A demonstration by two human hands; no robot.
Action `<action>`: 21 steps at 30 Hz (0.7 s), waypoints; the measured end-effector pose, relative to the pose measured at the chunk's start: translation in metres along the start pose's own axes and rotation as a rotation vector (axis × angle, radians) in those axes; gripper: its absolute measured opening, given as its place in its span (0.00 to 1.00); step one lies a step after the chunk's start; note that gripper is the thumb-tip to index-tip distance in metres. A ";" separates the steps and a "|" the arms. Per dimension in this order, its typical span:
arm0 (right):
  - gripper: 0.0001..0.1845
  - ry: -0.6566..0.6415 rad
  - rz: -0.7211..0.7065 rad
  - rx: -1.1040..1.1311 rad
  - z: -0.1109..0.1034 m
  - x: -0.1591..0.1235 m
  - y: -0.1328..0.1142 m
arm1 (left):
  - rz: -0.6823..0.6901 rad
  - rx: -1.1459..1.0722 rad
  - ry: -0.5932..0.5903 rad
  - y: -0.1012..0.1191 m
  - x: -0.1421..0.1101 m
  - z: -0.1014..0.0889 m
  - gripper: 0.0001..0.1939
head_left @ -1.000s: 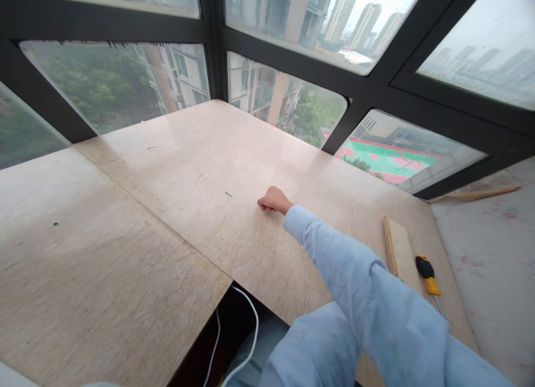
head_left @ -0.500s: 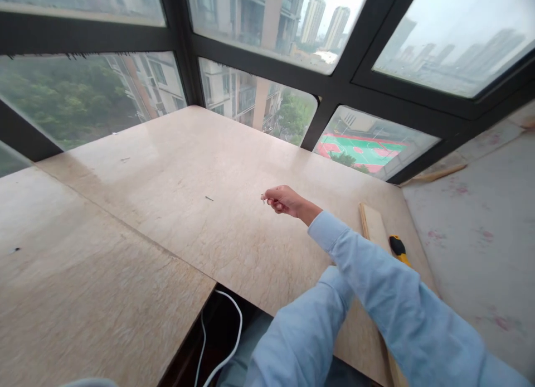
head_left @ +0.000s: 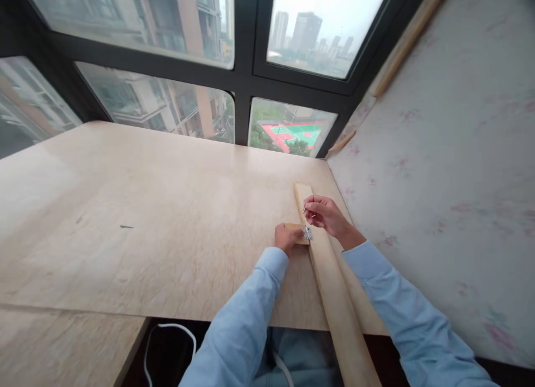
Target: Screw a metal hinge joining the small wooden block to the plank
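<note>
Tabletop — left hand partly hides block; right hand pinches indistinct sliver.

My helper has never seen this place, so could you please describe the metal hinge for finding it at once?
Start from the long pale board near the flowered wall. Toward its far end, the left hand holds a short wooden piece at its left edge; the hinge lies where they meet. It is flat and silvery with small holes, unlike the thin dark fastener farther left.
</note>
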State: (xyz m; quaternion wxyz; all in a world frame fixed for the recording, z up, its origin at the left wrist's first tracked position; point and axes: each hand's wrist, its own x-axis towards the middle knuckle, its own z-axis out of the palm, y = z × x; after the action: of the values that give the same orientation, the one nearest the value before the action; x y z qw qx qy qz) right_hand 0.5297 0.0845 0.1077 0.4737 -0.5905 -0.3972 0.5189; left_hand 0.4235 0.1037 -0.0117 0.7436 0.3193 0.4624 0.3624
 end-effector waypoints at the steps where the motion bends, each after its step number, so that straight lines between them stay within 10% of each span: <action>1: 0.18 0.050 -0.016 -0.005 -0.013 -0.008 0.007 | -0.011 0.006 0.021 0.001 -0.001 0.000 0.15; 6: 0.18 0.198 -0.092 -0.050 -0.045 -0.032 0.045 | -0.039 0.021 0.020 0.007 -0.006 0.000 0.17; 21: 0.08 0.193 -0.452 -0.547 -0.043 -0.003 0.099 | -0.060 0.051 0.021 0.009 -0.006 0.000 0.18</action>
State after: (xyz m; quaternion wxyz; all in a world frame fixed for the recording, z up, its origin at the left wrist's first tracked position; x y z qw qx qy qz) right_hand 0.5696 0.0520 0.0130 0.4361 -0.6390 -0.5951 0.2174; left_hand 0.4192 0.1033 -0.0016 0.7408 0.3203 0.4889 0.3312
